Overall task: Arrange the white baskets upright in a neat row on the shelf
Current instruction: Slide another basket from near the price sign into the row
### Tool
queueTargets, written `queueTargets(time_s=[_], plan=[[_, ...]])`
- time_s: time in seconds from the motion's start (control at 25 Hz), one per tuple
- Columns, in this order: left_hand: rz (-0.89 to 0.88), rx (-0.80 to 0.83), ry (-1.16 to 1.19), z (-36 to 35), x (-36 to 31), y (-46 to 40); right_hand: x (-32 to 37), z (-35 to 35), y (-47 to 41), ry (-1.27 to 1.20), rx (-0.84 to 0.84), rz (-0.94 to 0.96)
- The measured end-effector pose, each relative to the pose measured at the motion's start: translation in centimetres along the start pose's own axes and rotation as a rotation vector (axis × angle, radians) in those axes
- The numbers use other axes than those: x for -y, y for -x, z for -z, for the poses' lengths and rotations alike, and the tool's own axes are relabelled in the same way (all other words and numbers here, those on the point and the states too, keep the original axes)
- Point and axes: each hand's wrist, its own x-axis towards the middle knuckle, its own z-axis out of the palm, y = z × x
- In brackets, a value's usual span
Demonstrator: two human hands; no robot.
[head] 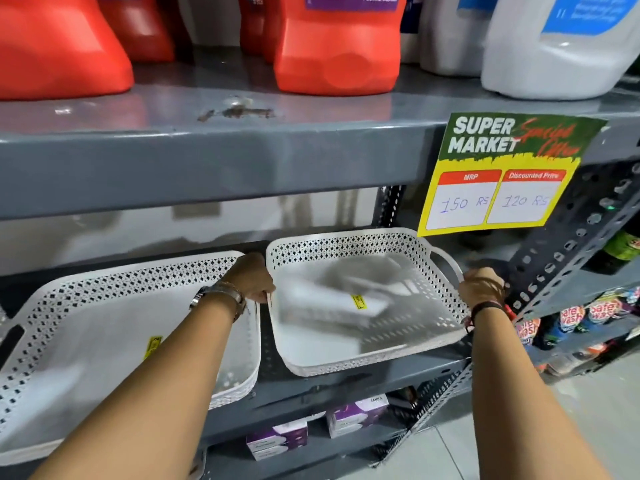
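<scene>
Two white perforated baskets sit upright side by side on the grey middle shelf (pixel 363 379). The right basket (pixel 349 245) has looped handles and a yellow sticker inside. My left hand (pixel 251 277) grips its left handle, in the gap between the two baskets. My right hand (pixel 481 284) holds its right handle beside the shelf post. The left basket (pixel 104 289) is larger in view, partly crossed by my left forearm, with a yellow sticker on its floor. Its near edge overhangs the shelf front.
The shelf above (pixel 242 157) carries red jugs (pixel 337 46) and a white jug (pixel 561 50). A yellow price sign (pixel 498 181) hangs from its edge at right. A perforated post (pixel 568 258) stands right of the baskets. Purple boxes (pixel 356 414) lie on the shelf below.
</scene>
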Motion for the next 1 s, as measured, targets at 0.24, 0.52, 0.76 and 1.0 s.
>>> queueTargets(time_s=[0.24, 0.52, 0.76, 1.0], plan=[[-0.033, 0.063, -0.438, -0.4, -1.9, 0.7, -0.5, -0.6, -0.1, 0.110, -0.010, 0.065], [-0.116, -0.308, -0.330, 1.3, -0.5, 1.4, 2.9, -2.4, 3.8, 0.324, -0.078, 0.276], [-0.073, -0.710, -0.427, 9.4, 10.6, 5.1, 11.3, -12.3, 16.5, 0.057, 0.461, 0.716], [0.173, -0.703, -0.434, 15.3, 25.4, 8.3, 12.5, -17.7, 21.0, 0.090, 0.321, 0.617]])
